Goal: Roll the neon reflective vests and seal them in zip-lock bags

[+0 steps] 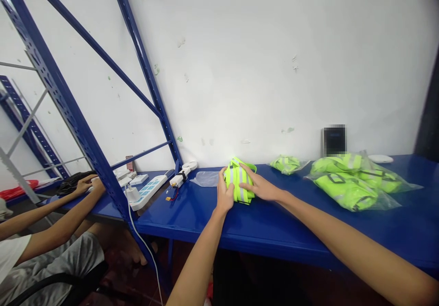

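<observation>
A neon-yellow reflective vest (236,180) with silver stripes is bunched into a compact bundle, standing at the front middle of the blue table (178,221). My left hand (225,195) is closed around its left side, thumb on the near face. From the right, my right hand (262,186) grips the bundle, with fingers over its top and front. A yellow strap loops out at the upper right of the bundle. Just behind my left hand lies a clear plastic bag (206,179), flat on the table.
Bagged yellow vests (346,189) are piled at the right, and another bagged vest (285,164) lies near the wall. To the left are a power strip (151,190), a small white fan (190,165) and a blue rack post (85,132). Beyond it, a co-worker's hands (92,185) are busy.
</observation>
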A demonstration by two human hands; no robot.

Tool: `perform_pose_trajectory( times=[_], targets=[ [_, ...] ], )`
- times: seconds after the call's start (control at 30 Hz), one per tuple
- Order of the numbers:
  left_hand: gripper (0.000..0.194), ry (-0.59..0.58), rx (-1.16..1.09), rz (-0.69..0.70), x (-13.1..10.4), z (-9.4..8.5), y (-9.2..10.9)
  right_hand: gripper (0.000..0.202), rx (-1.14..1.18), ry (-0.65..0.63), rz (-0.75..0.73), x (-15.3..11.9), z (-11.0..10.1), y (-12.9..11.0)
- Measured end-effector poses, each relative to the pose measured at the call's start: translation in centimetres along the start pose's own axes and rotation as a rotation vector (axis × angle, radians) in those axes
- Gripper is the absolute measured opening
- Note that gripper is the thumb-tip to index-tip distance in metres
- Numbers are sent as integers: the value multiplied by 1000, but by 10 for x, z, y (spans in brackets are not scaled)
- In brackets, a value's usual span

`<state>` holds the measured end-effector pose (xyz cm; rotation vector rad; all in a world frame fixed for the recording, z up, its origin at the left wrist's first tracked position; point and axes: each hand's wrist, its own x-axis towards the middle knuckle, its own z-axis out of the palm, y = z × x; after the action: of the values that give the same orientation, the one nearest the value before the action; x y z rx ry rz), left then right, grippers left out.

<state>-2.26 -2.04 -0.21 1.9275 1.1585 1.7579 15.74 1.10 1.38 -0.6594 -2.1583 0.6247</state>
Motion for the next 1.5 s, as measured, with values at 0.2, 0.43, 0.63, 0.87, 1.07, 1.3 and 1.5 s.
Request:
perform_pose_trajectory(
  times=[0.2, 0.43, 0.63, 0.87, 1.07, 1.3, 1.5],
  targets=[
    [60, 102, -145, -105, 5, 0, -7, 94, 254, -132, 65, 1, -10, -4],
    [65, 113, -496, -322, 16, 1, -15, 96, 614, -68, 183, 7, -14, 4],
    [49, 22, -257, -184, 10, 9, -12, 77, 554, 69, 216, 7, -9, 7],
    [75, -31, -213, -228, 3, 9, -6, 68, 463, 142, 228, 10, 2, -5],
    [94, -128, -295, -206, 4, 13, -3, 70, 359, 209, 138, 8, 3, -6],
    [94, -116, -340, -250, 8, 12, -11, 65, 671, 130, 353, 13, -1, 6],
    [80, -206, -532, -330, 10, 12, -6, 50, 801, 170, 334, 13, -15, 13]
  ],
)
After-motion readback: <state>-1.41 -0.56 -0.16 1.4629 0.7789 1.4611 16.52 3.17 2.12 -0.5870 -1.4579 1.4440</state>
